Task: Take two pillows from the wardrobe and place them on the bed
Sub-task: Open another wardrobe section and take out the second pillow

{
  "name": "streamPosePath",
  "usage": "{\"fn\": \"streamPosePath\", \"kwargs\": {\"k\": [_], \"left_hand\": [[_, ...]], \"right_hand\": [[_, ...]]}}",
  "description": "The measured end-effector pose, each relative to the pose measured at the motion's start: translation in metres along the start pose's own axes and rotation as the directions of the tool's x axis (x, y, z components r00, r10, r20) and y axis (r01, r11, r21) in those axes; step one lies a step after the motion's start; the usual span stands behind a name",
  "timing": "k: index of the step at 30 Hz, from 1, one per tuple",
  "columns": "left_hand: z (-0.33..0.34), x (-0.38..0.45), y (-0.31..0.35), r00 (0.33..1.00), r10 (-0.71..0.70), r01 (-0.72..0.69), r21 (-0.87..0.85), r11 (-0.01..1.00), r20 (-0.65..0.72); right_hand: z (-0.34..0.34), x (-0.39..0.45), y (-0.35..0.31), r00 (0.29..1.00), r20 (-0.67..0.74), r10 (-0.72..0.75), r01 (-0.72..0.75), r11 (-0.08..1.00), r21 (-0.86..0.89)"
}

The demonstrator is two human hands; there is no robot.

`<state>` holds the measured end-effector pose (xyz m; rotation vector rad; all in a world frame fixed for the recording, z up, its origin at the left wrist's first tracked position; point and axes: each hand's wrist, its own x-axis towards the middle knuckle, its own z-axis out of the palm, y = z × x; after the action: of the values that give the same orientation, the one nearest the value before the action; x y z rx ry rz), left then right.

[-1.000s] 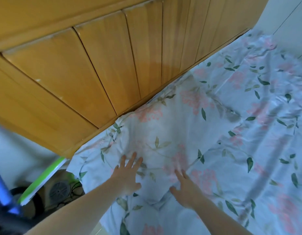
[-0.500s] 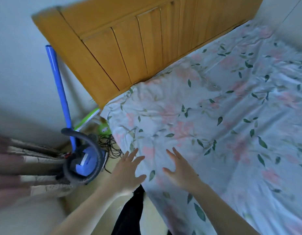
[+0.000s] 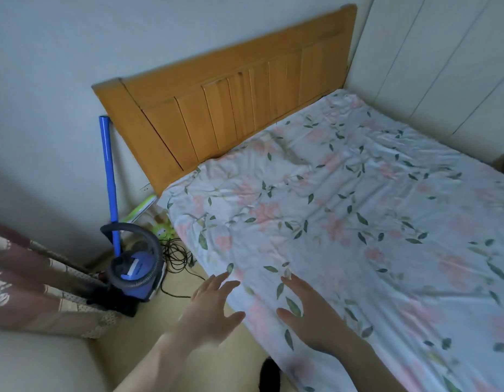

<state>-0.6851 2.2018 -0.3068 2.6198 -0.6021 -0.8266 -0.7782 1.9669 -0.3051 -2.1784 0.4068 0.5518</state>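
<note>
Both of your hands are empty, fingers spread and relaxed: your left hand (image 3: 214, 312) hangs past the near edge of the mattress, over the floor, and your right hand (image 3: 310, 315) hovers low over the floral sheet of the bed (image 3: 358, 222); whether it touches the cloth you cannot tell. The bed runs away from your hands with its long axis going up and left to the wooden headboard (image 3: 231, 108), well beyond your fingertips. No pillow shows on the sheet, and the wardrobe is nowhere in view, so the pillows lie somewhere off to the side or behind you. Judging from that, your next move is a turn away from the bed; neither hand is nearer yet.
</note>
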Motion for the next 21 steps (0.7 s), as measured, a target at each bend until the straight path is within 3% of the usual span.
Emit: {"fn": "streamPosePath", "kwargs": {"k": [12,21], "left_hand": [[0.070,-0.141,0.005,0.978,0.173,-0.181,-0.056,0.982,-0.118],[0.091,-0.208,0.089,0.926,0.316,-0.309,0.065,0.949,-0.206]], "right_hand": [[0.058,-0.168,0.033,0.990,-0.137,-0.023,0.021,1.000,-0.011],[0.032,-0.295,0.086,0.953,-0.293,-0.080,0.079,0.997,-0.018]]}}
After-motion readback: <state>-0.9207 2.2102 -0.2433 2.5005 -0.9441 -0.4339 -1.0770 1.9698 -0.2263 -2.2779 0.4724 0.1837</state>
